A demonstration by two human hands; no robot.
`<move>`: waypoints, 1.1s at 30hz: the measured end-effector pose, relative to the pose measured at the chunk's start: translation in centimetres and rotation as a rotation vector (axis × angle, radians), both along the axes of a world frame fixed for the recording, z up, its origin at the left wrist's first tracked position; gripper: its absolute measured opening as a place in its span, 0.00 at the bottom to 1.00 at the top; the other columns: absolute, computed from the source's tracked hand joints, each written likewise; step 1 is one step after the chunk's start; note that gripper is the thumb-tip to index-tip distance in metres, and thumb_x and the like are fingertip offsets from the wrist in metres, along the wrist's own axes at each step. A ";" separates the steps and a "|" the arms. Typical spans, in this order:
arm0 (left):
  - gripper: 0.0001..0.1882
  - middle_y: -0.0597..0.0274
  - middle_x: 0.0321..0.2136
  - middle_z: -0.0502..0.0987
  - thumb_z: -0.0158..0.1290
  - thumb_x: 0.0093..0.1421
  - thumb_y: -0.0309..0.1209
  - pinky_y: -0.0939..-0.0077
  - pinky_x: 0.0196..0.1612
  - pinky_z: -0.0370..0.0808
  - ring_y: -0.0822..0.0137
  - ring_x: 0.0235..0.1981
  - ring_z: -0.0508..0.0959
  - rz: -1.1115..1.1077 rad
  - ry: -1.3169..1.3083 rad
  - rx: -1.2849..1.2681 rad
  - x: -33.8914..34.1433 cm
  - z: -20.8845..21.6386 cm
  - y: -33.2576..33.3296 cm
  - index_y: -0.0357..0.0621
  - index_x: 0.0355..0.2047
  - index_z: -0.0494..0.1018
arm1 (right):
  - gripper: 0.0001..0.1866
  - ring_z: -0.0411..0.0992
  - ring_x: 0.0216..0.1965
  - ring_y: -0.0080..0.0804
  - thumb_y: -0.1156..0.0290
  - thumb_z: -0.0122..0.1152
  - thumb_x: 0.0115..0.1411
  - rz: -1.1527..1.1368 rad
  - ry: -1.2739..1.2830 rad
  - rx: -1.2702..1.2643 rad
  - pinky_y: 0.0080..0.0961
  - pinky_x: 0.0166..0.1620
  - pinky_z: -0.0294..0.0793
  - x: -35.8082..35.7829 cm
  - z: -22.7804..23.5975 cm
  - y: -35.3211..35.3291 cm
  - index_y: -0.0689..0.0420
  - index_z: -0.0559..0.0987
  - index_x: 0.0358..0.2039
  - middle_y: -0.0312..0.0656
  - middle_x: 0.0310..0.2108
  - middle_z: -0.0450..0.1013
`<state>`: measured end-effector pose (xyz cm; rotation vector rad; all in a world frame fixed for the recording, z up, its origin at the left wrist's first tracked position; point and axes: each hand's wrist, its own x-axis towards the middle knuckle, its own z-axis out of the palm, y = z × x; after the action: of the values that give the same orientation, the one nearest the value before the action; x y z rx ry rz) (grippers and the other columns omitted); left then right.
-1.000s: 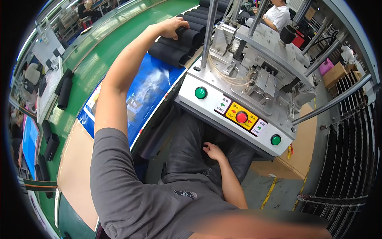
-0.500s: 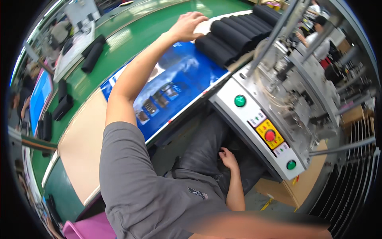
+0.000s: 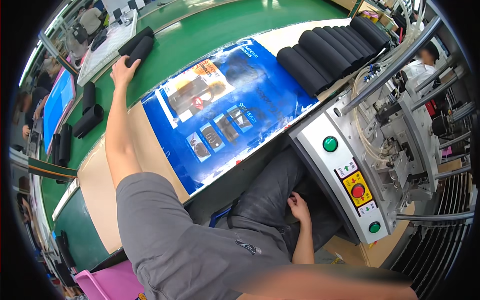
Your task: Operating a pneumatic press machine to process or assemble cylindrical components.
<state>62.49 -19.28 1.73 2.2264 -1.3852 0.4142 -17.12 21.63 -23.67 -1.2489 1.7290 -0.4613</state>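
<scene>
My left hand (image 3: 122, 73) reaches far out to the left. Its thumb and fingers straddle the near end of a black roll (image 3: 141, 50), which lies on the green surface against a second black roll (image 3: 134, 41). How firmly they grip is hard to see. My right hand (image 3: 300, 207) rests low over my dark trousers, near the machine's front edge. Its fingers are loosely bent and apart, with nothing visible in them. Several black rolls (image 3: 330, 50) lie side by side in a row beyond a blue printed sheet (image 3: 270, 95) on the worktable.
To my right stands a machine with a white control panel (image 3: 345, 170), green buttons, a red button, metal bars and clear hoses. More black rolls (image 3: 89, 121) lie on the green belt (image 3: 175, 40) at left. A pink chair (image 3: 107, 285) is at lower left. Other people sit farther off.
My left hand has swung left from beside the row of black rolls to the roll on the green surface. The view has shifted. My right hand stays at my lap.
</scene>
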 end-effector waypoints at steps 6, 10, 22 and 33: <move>0.42 0.50 0.58 0.83 0.74 0.57 0.47 0.60 0.61 0.78 0.47 0.54 0.84 -0.001 0.198 -0.070 -2.8 0.3 -1.0 0.47 0.68 0.73 | 0.26 0.83 0.38 0.39 0.67 0.66 0.71 0.020 -0.029 -0.095 0.33 0.46 0.82 -0.9 -0.5 0.2 0.62 0.79 0.66 0.47 0.46 0.86; 0.41 0.49 0.54 0.83 0.74 0.56 0.40 0.61 0.58 0.79 0.50 0.51 0.84 -0.475 0.194 -0.186 -11.7 4.8 0.0 0.44 0.68 0.73 | 0.25 0.83 0.40 0.39 0.72 0.68 0.69 -0.036 -0.141 -0.245 0.32 0.47 0.82 -0.2 5.0 0.3 0.62 0.80 0.65 0.46 0.46 0.85; 0.57 0.47 0.62 0.80 0.77 0.45 0.25 0.61 0.71 0.72 0.52 0.60 0.81 -2.043 0.588 0.478 -54.1 14.4 18.5 0.44 0.77 0.65 | 0.49 0.77 0.62 0.50 0.67 0.87 0.52 -0.041 -0.061 -0.941 0.42 0.70 0.72 3.1 29.0 -2.0 0.60 0.72 0.73 0.50 0.64 0.78; 0.44 0.59 0.48 0.83 0.86 0.44 0.30 0.67 0.59 0.78 0.65 0.48 0.82 -1.687 1.142 0.925 -57.4 1.9 23.2 0.39 0.58 0.74 | 0.50 0.75 0.61 0.48 0.72 0.87 0.48 -0.319 -0.698 -0.543 0.38 0.69 0.69 4.0 21.8 0.3 0.60 0.71 0.71 0.49 0.63 0.77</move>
<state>5.06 3.89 3.60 0.4948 -2.0792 -1.9075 -13.07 21.92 -1.90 -0.9785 1.2181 -1.4421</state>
